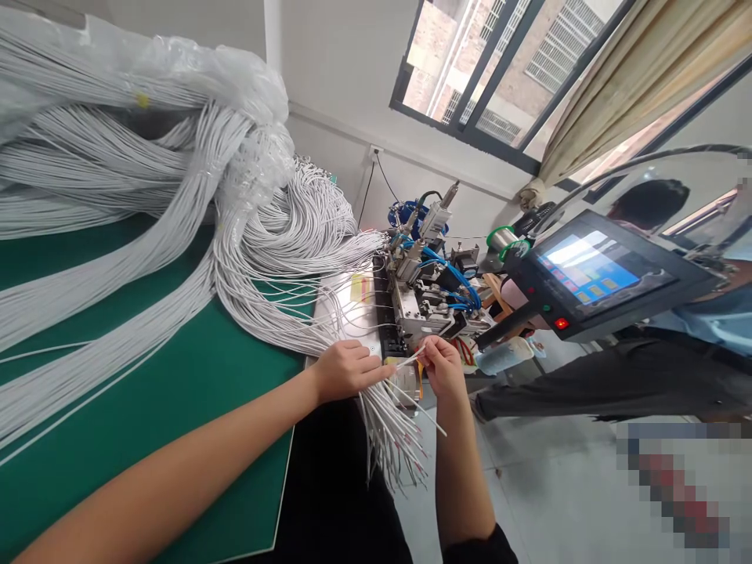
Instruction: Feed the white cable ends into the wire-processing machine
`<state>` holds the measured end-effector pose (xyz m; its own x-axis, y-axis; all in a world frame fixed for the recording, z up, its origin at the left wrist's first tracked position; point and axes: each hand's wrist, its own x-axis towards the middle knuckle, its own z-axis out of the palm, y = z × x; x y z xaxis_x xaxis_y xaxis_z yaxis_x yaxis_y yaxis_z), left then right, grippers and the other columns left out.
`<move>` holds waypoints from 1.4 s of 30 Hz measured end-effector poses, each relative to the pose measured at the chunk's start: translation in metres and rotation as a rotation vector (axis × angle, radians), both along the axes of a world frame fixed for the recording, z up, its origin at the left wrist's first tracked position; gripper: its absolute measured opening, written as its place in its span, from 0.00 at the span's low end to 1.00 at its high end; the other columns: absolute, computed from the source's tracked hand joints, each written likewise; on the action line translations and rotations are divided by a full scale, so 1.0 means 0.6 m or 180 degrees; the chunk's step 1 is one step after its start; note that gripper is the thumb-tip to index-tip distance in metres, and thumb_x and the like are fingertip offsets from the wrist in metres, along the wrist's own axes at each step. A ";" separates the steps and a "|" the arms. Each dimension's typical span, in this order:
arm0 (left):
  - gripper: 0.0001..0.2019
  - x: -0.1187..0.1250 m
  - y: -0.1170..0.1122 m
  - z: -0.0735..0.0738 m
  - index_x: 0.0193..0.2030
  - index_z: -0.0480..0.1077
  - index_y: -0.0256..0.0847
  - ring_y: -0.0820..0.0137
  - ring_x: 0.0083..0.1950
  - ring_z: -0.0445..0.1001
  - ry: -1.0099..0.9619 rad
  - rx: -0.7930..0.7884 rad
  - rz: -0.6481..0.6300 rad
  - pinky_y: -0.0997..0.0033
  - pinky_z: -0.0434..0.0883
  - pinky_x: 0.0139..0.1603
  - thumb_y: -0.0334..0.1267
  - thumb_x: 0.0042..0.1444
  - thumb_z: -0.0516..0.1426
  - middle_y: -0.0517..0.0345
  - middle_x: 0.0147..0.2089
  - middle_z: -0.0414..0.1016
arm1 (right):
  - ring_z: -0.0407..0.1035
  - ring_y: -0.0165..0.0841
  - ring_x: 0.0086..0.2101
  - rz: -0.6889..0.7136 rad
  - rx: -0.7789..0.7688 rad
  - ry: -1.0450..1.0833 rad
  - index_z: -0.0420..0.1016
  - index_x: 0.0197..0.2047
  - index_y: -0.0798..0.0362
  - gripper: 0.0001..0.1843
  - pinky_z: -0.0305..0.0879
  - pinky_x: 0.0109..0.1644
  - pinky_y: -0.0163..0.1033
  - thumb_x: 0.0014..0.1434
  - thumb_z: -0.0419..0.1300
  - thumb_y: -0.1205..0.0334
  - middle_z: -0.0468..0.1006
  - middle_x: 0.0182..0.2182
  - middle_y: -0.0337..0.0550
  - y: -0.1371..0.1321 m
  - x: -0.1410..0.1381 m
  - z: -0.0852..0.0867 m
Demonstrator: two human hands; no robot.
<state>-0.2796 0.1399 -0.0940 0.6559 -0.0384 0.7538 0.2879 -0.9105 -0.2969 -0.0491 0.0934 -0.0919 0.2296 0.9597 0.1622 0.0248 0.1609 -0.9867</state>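
My left hand (351, 370) is closed over a bundle of white cables (388, 419), whose cut ends hang down past the edge of the green table. To its right, my right hand (442, 364) pinches the end of a white cable that runs across from my left fingers. Both hands are just in front of a bench machine (417, 290) with metal clamps, cylinders and blue air tubes. Several cables lead from the bundle over a metal plate (363, 317) to the machine's black rail. The pinched tip is too small to make out clearly.
Long bundles of white cable (106, 274), partly wrapped in clear plastic (258, 157), cover much of the green table (235, 392). A touch-screen panel (593, 270) on an arm and a solder wire spool (504, 241) stand right of the machine. Beyond the panel is another person (675, 352).
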 end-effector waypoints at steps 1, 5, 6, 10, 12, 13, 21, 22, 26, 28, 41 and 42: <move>0.08 0.001 -0.001 0.000 0.47 0.68 0.42 0.76 0.25 0.64 -0.0021 -0.0010 0.0024 0.72 0.59 0.27 0.32 0.62 0.52 0.65 0.24 0.68 | 0.51 0.26 0.20 -0.0037 0.0025 0.0014 0.68 0.26 0.52 0.18 0.50 0.24 0.34 0.50 0.64 0.46 0.62 0.21 0.35 0.000 0.001 -0.002; 0.06 0.004 -0.005 -0.001 0.45 0.68 0.40 0.75 0.25 0.65 -0.0132 -0.0016 0.0149 0.71 0.59 0.27 0.31 0.62 0.52 0.65 0.24 0.67 | 0.56 0.27 0.22 -0.0161 0.0029 -0.0083 0.71 0.29 0.52 0.15 0.55 0.26 0.34 0.52 0.64 0.48 0.65 0.22 0.36 0.000 0.013 -0.013; 0.06 0.005 -0.005 -0.001 0.45 0.67 0.39 0.75 0.25 0.65 -0.0171 -0.0018 0.0179 0.71 0.59 0.27 0.31 0.62 0.52 0.65 0.23 0.67 | 0.58 0.28 0.23 -0.0190 0.0008 -0.0205 0.72 0.30 0.52 0.15 0.56 0.27 0.34 0.53 0.64 0.49 0.67 0.22 0.37 -0.001 0.017 -0.016; 0.05 0.009 -0.004 -0.006 0.43 0.67 0.38 0.74 0.26 0.67 -0.0236 -0.0092 0.0309 0.71 0.61 0.29 0.31 0.63 0.51 0.64 0.24 0.68 | 0.63 0.31 0.26 -0.0344 0.0046 -0.1090 0.74 0.31 0.53 0.15 0.60 0.31 0.36 0.54 0.63 0.49 0.71 0.25 0.40 -0.006 0.030 -0.018; 0.05 0.012 -0.004 -0.008 0.41 0.68 0.38 0.74 0.26 0.67 -0.0248 -0.0137 0.0408 0.71 0.61 0.29 0.31 0.63 0.50 0.63 0.25 0.68 | 0.63 0.31 0.26 -0.0398 0.0125 -0.1391 0.73 0.30 0.53 0.15 0.60 0.30 0.36 0.55 0.62 0.49 0.71 0.25 0.40 -0.013 0.033 -0.015; 0.06 0.013 -0.003 -0.009 0.40 0.68 0.39 0.74 0.26 0.67 -0.0259 -0.0150 0.0454 0.71 0.61 0.29 0.31 0.63 0.50 0.63 0.24 0.68 | 0.63 0.31 0.26 -0.0400 0.0158 -0.1441 0.73 0.30 0.53 0.14 0.60 0.30 0.36 0.55 0.62 0.49 0.71 0.25 0.40 -0.017 0.034 -0.012; 0.08 0.011 0.005 -0.007 0.43 0.67 0.41 0.76 0.22 0.62 0.0075 -0.0060 0.0071 0.72 0.57 0.25 0.29 0.62 0.49 0.65 0.22 0.66 | 0.58 0.29 0.23 -0.0286 0.0090 -0.0716 0.72 0.28 0.52 0.14 0.56 0.26 0.35 0.53 0.63 0.49 0.67 0.21 0.38 -0.025 0.039 0.012; 0.11 0.009 0.005 -0.006 0.47 0.67 0.41 0.76 0.22 0.62 0.0136 -0.0065 0.0042 0.72 0.57 0.25 0.28 0.62 0.49 0.66 0.22 0.65 | 0.58 0.28 0.22 -0.0242 0.0001 -0.0608 0.72 0.28 0.52 0.15 0.55 0.25 0.34 0.52 0.64 0.49 0.67 0.21 0.37 -0.019 0.038 0.012; 0.17 -0.001 0.003 -0.001 0.56 0.63 0.44 0.77 0.22 0.62 0.0196 -0.0025 -0.0033 0.72 0.59 0.25 0.28 0.61 0.50 0.68 0.22 0.64 | 0.56 0.27 0.20 -0.0080 -0.0212 -0.0532 0.71 0.28 0.53 0.15 0.53 0.24 0.33 0.52 0.64 0.49 0.66 0.21 0.36 0.006 0.028 0.003; 0.11 -0.003 0.002 -0.001 0.51 0.66 0.43 0.77 0.23 0.64 0.0095 -0.0035 -0.0036 0.72 0.59 0.25 0.30 0.62 0.51 0.67 0.23 0.65 | 0.57 0.27 0.22 -0.0042 -0.0160 -0.0807 0.71 0.27 0.53 0.15 0.53 0.25 0.33 0.52 0.63 0.50 0.66 0.21 0.36 0.014 0.023 -0.003; 0.06 0.024 0.002 -0.016 0.38 0.70 0.38 0.71 0.29 0.70 -0.0346 -0.0242 0.0751 0.70 0.61 0.30 0.30 0.62 0.52 0.58 0.29 0.73 | 0.56 0.29 0.24 0.0061 0.0133 -0.2289 0.67 0.27 0.53 0.12 0.53 0.29 0.34 0.58 0.56 0.55 0.64 0.22 0.37 0.029 0.037 -0.023; 0.07 0.026 0.002 -0.016 0.36 0.70 0.38 0.71 0.29 0.69 -0.0319 -0.0285 0.0819 0.70 0.60 0.30 0.30 0.62 0.52 0.58 0.28 0.72 | 0.56 0.29 0.24 0.0085 0.0089 -0.2257 0.67 0.27 0.53 0.12 0.52 0.28 0.34 0.58 0.56 0.54 0.64 0.22 0.36 0.030 0.038 -0.026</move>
